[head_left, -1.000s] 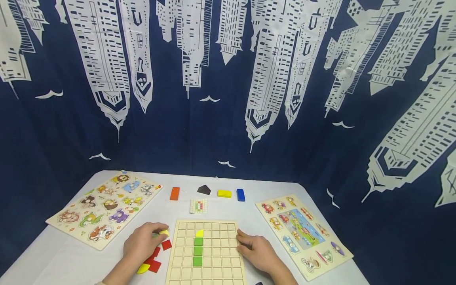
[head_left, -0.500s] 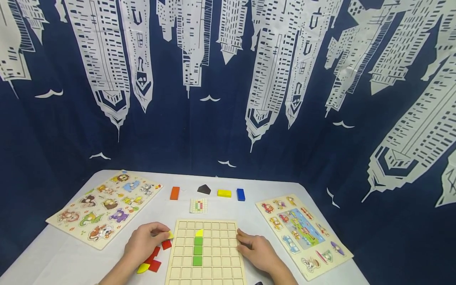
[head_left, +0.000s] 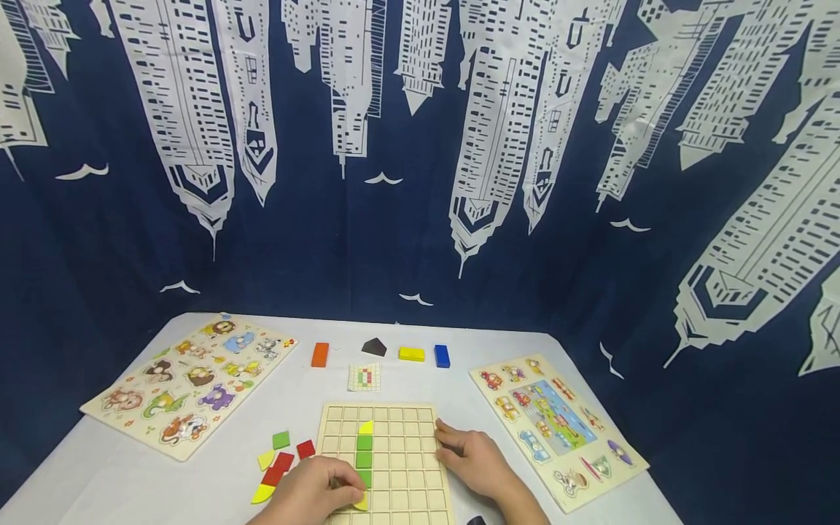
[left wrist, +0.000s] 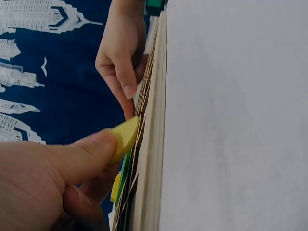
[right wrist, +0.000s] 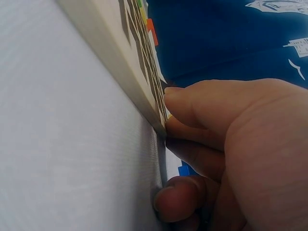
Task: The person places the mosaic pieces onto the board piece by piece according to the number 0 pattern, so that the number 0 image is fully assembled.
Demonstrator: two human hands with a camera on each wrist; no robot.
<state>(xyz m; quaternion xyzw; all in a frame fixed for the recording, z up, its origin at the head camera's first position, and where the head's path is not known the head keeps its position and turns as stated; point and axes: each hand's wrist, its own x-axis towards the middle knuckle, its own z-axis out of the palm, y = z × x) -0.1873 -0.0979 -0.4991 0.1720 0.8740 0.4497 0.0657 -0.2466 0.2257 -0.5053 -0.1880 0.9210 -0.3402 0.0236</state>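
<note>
I had the left hand (head_left: 315, 490) over the near-left part of the grid board (head_left: 410, 459), thumb and fingers pinched tight on a yellow rounded piece (head_left: 362, 502) at the near end of the board's green squares (head_left: 364, 459); edge-held, probably to leave its underside free. The right hand (head_left: 474, 461) touched the board's right edge, fingers loosely extended, no piece in them, likely steadying it. Red tiles (head_left: 284, 461) sat left of the board, presumably for easy reach; the pattern card (head_left: 364, 378) lay beyond its far edge, probably for viewing.
</note>
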